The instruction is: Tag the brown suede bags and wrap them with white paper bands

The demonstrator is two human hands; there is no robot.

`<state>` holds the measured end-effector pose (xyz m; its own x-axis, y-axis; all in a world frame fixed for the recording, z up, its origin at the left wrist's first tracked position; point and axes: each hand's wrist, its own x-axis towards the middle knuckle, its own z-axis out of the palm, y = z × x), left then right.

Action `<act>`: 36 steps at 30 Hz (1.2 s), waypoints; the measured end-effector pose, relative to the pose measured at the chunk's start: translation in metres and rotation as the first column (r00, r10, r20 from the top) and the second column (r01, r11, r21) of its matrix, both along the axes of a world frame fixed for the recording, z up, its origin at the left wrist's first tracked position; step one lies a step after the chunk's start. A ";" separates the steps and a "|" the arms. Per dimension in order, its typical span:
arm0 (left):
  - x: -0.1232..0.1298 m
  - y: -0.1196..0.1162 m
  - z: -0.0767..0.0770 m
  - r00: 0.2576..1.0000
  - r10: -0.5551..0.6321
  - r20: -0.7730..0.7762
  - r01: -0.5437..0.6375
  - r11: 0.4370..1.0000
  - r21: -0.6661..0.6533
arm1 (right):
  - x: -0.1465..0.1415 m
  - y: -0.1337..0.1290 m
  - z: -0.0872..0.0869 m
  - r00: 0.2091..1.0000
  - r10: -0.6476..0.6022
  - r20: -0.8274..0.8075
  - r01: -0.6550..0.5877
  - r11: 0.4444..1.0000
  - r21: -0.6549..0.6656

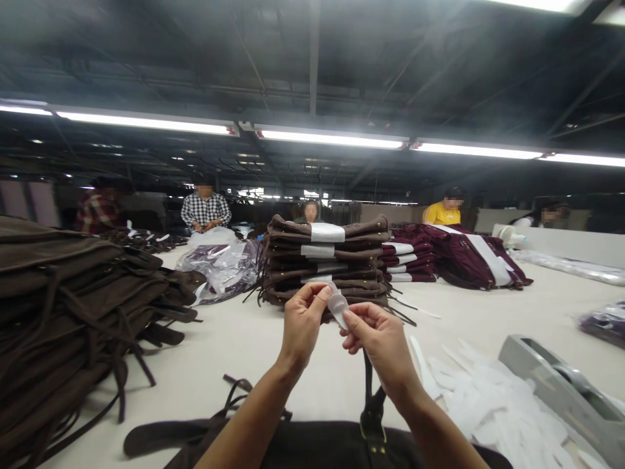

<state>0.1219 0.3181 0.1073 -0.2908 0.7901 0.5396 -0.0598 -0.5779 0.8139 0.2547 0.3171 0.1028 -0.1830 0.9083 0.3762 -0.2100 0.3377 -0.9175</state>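
A small whitish, translucent strip (336, 305) with rounded ends is held up above the table, pinched from both sides. My left hand (305, 319) grips its upper end between thumb and fingers. Lower down on the right, my right hand (374, 342) has its thumb and fingertips closed on the other end. Below my forearms lies a dark brown bag (322, 446), partly cut off by the frame. Its black strap with a gold-coloured buckle (374, 420) rises behind my right wrist.
Brown bags with white bands (288, 260) are stacked ahead; maroon bags (469, 254) lie behind right. A large brown pile (73, 312) fills the left. Loose white strips (502, 404) and a grey tape dispenser (566, 391) are at right. Several people stand beyond the table (234, 339).
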 end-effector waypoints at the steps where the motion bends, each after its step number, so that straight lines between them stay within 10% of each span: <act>1: 0.000 0.000 0.000 1.000 -0.012 0.005 0.012 1.000 -0.008 | 0.000 0.001 -0.001 1.000 -0.018 0.016 0.018 1.000 -0.001; 25: -0.004 -0.004 0.009 0.996 -0.092 0.007 0.092 0.996 -0.008 | 0.000 -0.003 0.002 0.998 0.045 -0.036 -0.043 0.998 0.034; 36: 0.006 -0.008 0.000 0.878 0.298 -0.374 -0.135 0.905 0.404 | 0.006 -0.004 0.009 0.966 0.154 -0.208 -0.183 0.975 -0.124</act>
<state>0.1274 0.3099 0.1069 -0.1147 0.4642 0.8783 0.3988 -0.7882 0.4687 0.2612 0.3131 0.1113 -0.2735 0.9170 0.2903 -0.4330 0.1521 -0.8885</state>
